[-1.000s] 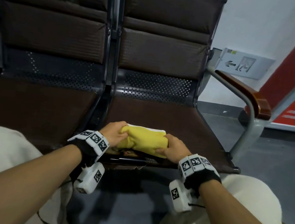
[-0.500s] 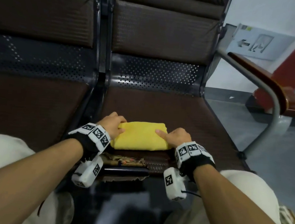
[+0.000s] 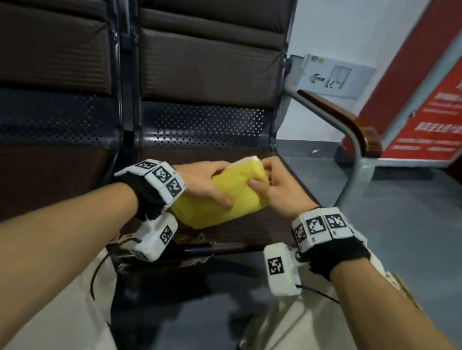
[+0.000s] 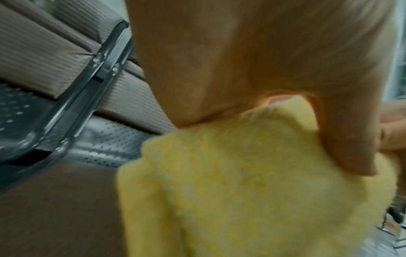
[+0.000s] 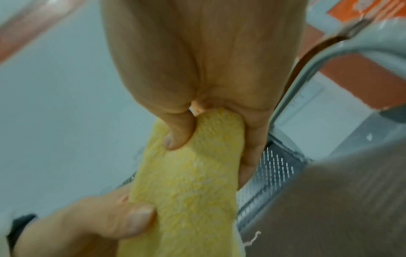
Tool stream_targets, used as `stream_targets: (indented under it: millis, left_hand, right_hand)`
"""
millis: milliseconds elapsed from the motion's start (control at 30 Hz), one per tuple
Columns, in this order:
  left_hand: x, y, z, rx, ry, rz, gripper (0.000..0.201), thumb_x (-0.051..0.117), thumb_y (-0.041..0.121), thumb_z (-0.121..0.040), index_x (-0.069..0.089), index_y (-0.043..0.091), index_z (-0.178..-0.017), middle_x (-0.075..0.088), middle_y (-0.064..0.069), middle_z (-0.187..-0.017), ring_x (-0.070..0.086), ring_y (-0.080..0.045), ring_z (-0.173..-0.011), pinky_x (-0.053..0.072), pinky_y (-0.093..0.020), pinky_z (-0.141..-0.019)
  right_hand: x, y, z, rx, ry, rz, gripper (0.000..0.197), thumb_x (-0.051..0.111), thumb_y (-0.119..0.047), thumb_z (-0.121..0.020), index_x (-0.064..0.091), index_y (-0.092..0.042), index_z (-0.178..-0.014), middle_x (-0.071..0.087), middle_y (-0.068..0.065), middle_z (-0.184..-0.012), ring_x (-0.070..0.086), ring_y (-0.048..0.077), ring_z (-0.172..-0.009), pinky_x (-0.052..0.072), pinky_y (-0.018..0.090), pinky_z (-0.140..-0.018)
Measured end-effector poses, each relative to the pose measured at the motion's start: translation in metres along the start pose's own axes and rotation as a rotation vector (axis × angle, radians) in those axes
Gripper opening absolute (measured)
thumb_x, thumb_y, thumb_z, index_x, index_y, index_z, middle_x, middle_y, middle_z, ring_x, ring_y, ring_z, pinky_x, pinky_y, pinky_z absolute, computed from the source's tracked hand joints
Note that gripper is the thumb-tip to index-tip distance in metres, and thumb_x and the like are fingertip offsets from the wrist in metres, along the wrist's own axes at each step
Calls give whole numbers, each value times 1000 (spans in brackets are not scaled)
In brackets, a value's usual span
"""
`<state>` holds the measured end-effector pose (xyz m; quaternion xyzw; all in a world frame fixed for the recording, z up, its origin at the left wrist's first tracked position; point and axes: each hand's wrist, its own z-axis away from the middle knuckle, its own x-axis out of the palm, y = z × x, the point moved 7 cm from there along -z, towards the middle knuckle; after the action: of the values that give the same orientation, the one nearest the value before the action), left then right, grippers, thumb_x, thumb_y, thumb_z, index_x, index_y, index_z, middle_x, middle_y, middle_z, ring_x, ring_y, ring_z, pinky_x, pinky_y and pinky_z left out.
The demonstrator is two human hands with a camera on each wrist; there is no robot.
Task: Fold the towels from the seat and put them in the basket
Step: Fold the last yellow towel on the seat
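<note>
A folded yellow towel [image 3: 230, 195] is lifted off the brown seat [image 3: 246, 231] and tilted, its far end higher. My left hand [image 3: 208, 185] grips its left side, thumb on top. My right hand [image 3: 273, 187] grips the far right end, thumb pressed into the cloth. In the left wrist view the yellow towel [image 4: 241, 182] fills the lower frame under my left hand [image 4: 263, 83]. The right wrist view has my right hand [image 5: 204, 97] pinching the yellow towel [image 5: 191, 182] between thumb and fingers, with the left thumb [image 5: 123, 220] on it lower down. No basket is in view.
Dark padded backrests [image 3: 205, 65] rise behind the seat, with a second seat [image 3: 36, 178] to the left. A metal armrest [image 3: 347, 127] with a wooden top stands on the right. A red sign board [image 3: 445, 107] leans against the wall. Grey floor [image 3: 420, 225] lies to the right.
The towel lay flat on the seat with both hands pressing on it; both hands now grip it and have lifted it up and toward the right, tilted.
</note>
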<state>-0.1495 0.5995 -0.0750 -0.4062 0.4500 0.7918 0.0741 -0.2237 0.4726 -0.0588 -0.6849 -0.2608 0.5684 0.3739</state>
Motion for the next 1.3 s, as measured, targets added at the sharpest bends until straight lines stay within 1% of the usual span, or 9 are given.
stream_targets:
  millis: [233, 500, 633, 700, 867, 1000, 1100, 1200, 1300]
  left_hand:
    - [16, 90, 11, 167, -79, 187, 59, 79, 30, -70, 45, 27, -118, 59, 3, -112, 60, -11, -98, 52, -27, -79]
    - [30, 119, -53, 118, -138, 96, 67, 58, 43, -64, 51, 13, -123, 61, -9, -119, 60, -26, -106, 48, -42, -95]
    - [50, 136, -117, 168, -124, -11, 32, 58, 36, -79, 52, 20, -106, 62, -3, -106, 59, -17, -90, 46, -27, -69]
    - [74, 151, -151, 225, -194, -65, 24, 56, 26, -88, 51, 19, -110, 61, -1, -107, 59, -14, -89, 46, -23, -68]
    - [153, 205, -206, 390, -437, -175, 49, 58, 30, -91, 39, 5, -129, 53, -10, -127, 54, -24, -114, 44, -38, -96]
    - [230, 245, -211, 520, -647, -236, 42, 54, 23, -94, 41, 1, -128, 53, -13, -128, 52, -21, -111, 44, -17, -87]
    - [287, 255, -206, 556, -764, -332, 40, 54, 22, -94, 41, 1, -126, 53, -16, -125, 53, -29, -113, 43, -33, -95]
    - [339, 247, -194, 588, -888, -375, 40, 54, 17, -93, 40, 6, -128, 55, -9, -123, 54, -26, -111, 45, -34, -92]
    - [377, 220, -190, 549, -962, -516, 40, 55, 27, -92, 41, 8, -124, 55, -10, -122, 55, -28, -109, 46, -40, -92]
  right_hand:
    - [-99, -17, 50, -64, 147, -235, 16, 56, -5, -91, 45, -16, -94, 53, -1, -78, 54, 3, -65, 45, 16, -57]
    - [-158, 45, 28, 60, 265, -331, 17, 61, -6, -88, 51, -11, -100, 59, 2, -73, 59, 6, -59, 47, 21, -56]
    - [-189, 107, 16, 180, 400, -417, 20, 67, -12, -85, 58, -10, -102, 62, 7, -83, 60, 18, -71, 50, 30, -59]
    - [-207, 145, 20, 260, 468, -472, 21, 69, -16, -83, 61, -11, -102, 64, 8, -86, 61, 21, -74, 52, 32, -61]
    - [-250, 230, 69, 480, 700, -526, 16, 71, -24, -81, 68, -18, -95, 65, 3, -89, 62, 17, -81, 52, 33, -68]
    - [-262, 272, 144, 689, 840, -429, 15, 66, -26, -87, 66, -17, -99, 65, 0, -86, 62, 14, -78, 52, 31, -65]
    - [-251, 296, 204, 878, 833, -375, 13, 55, -24, -94, 60, -20, -106, 61, 1, -95, 58, 19, -88, 53, 35, -69]
    - [-223, 326, 255, 1062, 793, -441, 24, 47, -12, -92, 58, -22, -111, 57, 3, -108, 53, 24, -102, 53, 37, -72]
    - [-191, 354, 279, 1159, 646, -318, 47, 49, -12, -90, 45, -12, -137, 46, 12, -139, 45, 31, -126, 42, 47, -102]
